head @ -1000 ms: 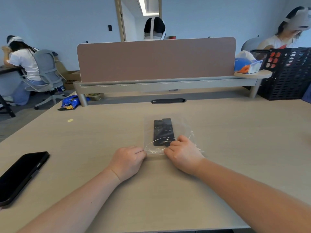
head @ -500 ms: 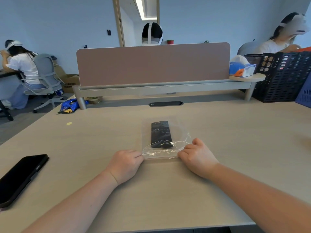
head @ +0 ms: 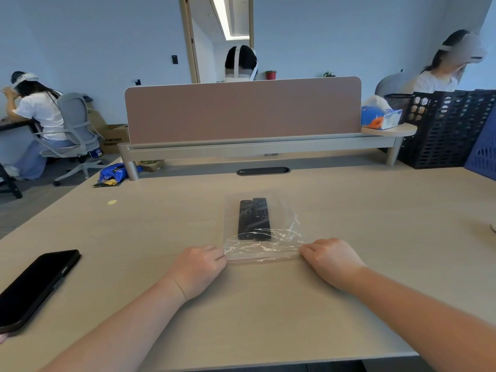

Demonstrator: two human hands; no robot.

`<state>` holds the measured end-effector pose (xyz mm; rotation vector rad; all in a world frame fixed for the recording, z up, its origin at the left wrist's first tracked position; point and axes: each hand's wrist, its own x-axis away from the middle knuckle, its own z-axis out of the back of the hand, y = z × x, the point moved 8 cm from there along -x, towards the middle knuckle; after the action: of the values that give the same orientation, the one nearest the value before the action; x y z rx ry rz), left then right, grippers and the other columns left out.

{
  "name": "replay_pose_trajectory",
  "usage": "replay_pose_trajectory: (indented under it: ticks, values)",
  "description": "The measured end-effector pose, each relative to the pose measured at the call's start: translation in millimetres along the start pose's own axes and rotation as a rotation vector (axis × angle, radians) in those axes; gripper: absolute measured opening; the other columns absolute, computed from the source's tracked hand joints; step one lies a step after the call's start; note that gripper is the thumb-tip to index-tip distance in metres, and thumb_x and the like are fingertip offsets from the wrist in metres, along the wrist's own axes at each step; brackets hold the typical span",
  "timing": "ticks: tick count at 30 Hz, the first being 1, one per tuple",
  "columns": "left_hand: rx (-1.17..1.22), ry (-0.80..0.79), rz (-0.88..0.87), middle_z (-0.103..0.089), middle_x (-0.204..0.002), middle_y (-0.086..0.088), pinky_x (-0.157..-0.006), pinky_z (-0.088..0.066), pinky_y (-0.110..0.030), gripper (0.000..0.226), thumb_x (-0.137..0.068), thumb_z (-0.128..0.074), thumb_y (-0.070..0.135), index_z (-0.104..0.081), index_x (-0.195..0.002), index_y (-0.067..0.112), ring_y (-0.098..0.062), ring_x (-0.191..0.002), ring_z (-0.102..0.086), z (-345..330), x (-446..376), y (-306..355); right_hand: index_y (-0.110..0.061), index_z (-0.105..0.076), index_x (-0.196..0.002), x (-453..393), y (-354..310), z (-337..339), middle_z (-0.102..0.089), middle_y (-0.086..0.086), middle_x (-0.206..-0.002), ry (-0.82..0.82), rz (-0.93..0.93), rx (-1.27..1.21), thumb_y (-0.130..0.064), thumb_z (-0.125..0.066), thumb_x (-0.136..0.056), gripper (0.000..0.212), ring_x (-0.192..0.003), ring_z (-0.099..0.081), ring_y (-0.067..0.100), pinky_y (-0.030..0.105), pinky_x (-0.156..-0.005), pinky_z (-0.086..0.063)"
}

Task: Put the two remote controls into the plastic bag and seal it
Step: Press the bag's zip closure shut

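Two black remote controls (head: 253, 218) lie side by side inside a clear plastic bag (head: 281, 224) on the wooden table (head: 375, 224). The bag's mouth edge faces me and lies flat. My left hand (head: 200, 267) pinches the left end of that edge with curled fingers. My right hand (head: 326, 257) pinches its right end. The strip between the two hands looks stretched straight.
A black phone (head: 37, 285) lies at the table's left near edge. A pink divider panel (head: 241, 111) stands at the back, a tissue box (head: 381, 118) and black crates (head: 451, 127) at the back right. Several people sit beyond.
My right hand has slid along the bag's mouth from near its middle to the right end, and the raised opening has flattened. My left hand has stayed at the left end.
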<state>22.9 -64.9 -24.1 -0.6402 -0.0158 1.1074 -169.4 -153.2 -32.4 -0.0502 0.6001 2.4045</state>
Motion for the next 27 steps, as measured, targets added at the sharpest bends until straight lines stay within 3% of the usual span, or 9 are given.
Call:
replay_pose_trajectory:
  ticks: [3, 5, 9, 12, 14, 19, 22, 24, 27]
  values:
    - [0.009, -0.043, -0.01, -0.057, -0.055, 0.006, -0.03, -0.041, -0.02, 0.013, -0.05, -0.061, 0.011, -0.06, -0.057, 0.022, -0.015, -0.049, -0.056, -2, 0, 2, -0.016, -0.057, -0.109, 3, 1, -7, -0.066, -0.002, -0.106, -0.077, 0.022, -0.038, -0.008, -0.051, -0.085, 0.026, -0.094, -0.063, 0.025, 0.033, -0.069, -0.05]
    - [0.004, -0.067, -0.006, -0.059, -0.057, 0.008, -0.031, -0.043, -0.019, 0.012, -0.053, -0.06, 0.013, -0.062, -0.06, 0.023, -0.014, -0.05, -0.058, -4, 1, 1, -0.015, -0.05, -0.119, 4, 0, -6, -0.06, 0.0, -0.117, -0.094, 0.047, -0.05, -0.007, -0.04, -0.089, 0.032, -0.106, -0.057, 0.026, 0.036, -0.077, -0.047]
    - [0.026, -0.074, 0.009, -0.061, -0.057, 0.009, -0.036, -0.046, -0.019, 0.003, -0.065, -0.063, 0.021, -0.063, -0.064, 0.024, -0.015, -0.051, -0.059, -2, 3, -3, -0.016, -0.052, -0.117, 7, 0, -5, -0.063, -0.003, -0.111, -0.098, 0.073, -0.041, -0.012, -0.044, -0.084, 0.034, -0.104, -0.057, 0.023, 0.033, -0.073, -0.043]
    - [0.083, -0.062, 0.009, -0.063, -0.057, 0.009, -0.038, -0.049, -0.02, 0.023, -0.079, -0.045, 0.033, -0.065, -0.072, 0.024, -0.016, -0.051, -0.061, 5, 4, -1, -0.023, -0.065, -0.083, 11, -1, 3, -0.068, -0.011, -0.072, -0.055, 0.069, -0.004, -0.023, -0.068, -0.065, 0.018, -0.07, -0.065, 0.015, 0.025, -0.05, -0.037]
    - [0.062, -0.052, 0.0, -0.065, -0.056, 0.01, -0.038, -0.046, -0.017, 0.033, -0.081, -0.037, 0.036, -0.068, -0.077, 0.024, -0.015, -0.049, -0.061, 11, 5, 2, -0.026, -0.064, -0.063, 13, -2, 3, -0.062, -0.012, -0.054, -0.048, 0.085, 0.024, -0.026, -0.076, -0.049, 0.019, -0.052, -0.062, 0.012, 0.022, -0.04, -0.037]
    - [0.044, -0.105, 0.028, -0.068, -0.059, 0.008, -0.038, -0.045, -0.021, 0.041, -0.085, -0.031, 0.036, -0.069, -0.091, 0.022, -0.017, -0.048, -0.063, 8, 11, 3, -0.023, -0.061, -0.054, 20, -4, 13, -0.058, -0.01, -0.046, 0.003, 0.076, 0.046, -0.026, -0.079, -0.041, 0.022, -0.045, -0.06, 0.013, 0.021, -0.037, -0.039]
    - [0.024, -0.15, 0.006, -0.069, -0.061, 0.007, -0.038, -0.048, -0.022, 0.041, -0.086, -0.029, 0.036, -0.068, -0.083, 0.022, -0.018, -0.05, -0.064, 7, 14, 6, -0.022, -0.062, -0.058, 23, -2, 14, -0.062, -0.008, -0.05, -0.026, 0.048, 0.046, -0.026, -0.077, -0.048, 0.018, -0.051, -0.063, 0.014, 0.023, -0.041, -0.043]
    - [-0.029, -0.147, -0.013, -0.064, -0.053, 0.008, -0.034, -0.043, -0.018, 0.039, -0.084, -0.032, 0.036, -0.065, -0.068, 0.023, -0.015, -0.044, -0.061, 10, 15, 7, -0.018, -0.065, -0.076, 27, -1, 13, -0.07, -0.003, -0.071, -0.099, 0.026, 0.011, -0.023, -0.065, -0.069, 0.008, -0.073, -0.068, 0.02, 0.03, -0.056, -0.05]
    - [-0.037, -0.18, 0.048, -0.064, -0.054, 0.005, -0.037, -0.042, -0.019, 0.039, -0.087, -0.031, 0.033, -0.061, -0.065, 0.021, -0.018, -0.047, -0.063, 21, 15, 4, -0.013, -0.062, -0.096, 31, 0, 14, -0.07, 0.004, -0.096, -0.161, 0.004, -0.045, -0.016, -0.046, -0.085, 0.02, -0.097, -0.064, 0.026, 0.036, -0.076, -0.049]
